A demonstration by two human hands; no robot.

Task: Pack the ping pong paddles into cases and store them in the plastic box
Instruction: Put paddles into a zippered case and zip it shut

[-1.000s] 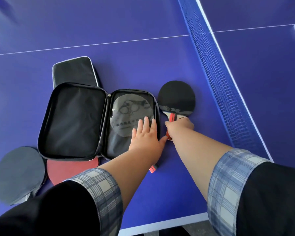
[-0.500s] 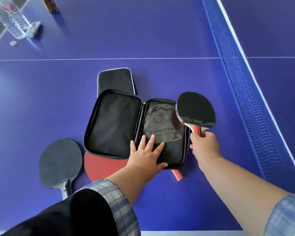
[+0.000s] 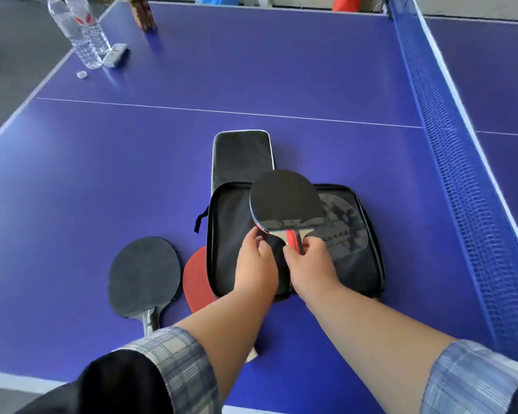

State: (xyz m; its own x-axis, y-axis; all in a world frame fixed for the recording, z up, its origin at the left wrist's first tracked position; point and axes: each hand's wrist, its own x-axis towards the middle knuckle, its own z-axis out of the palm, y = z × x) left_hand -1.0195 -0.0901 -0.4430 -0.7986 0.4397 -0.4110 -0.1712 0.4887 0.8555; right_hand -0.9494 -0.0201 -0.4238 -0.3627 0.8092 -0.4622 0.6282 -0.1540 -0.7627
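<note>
My right hand (image 3: pixel 311 267) grips the paddle (image 3: pixel 284 201) by its handle and my left hand (image 3: pixel 256 264) pinches its blade over the open case (image 3: pixel 226 258). Tilted like this, it may snag the case rim.

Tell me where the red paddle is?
Head view, left of centre: the red paddle lies partly under the open case, beside the grey paddle.

Open case (image 3: pixel 231 222) lies on worktop (image 3: pixel 117 162); black paddle (image 3: pixel 284 201) held above case, right hand (image 3: pixel 308 264) gripping handle, left hand (image 3: pixel 256 264) pinching blade edge; grey paddle (image 3: pixel 144 273) and red paddle (image 3: pixel 196 279) left of case; closed case (image 3: pixel 241 156) behind it.
</note>
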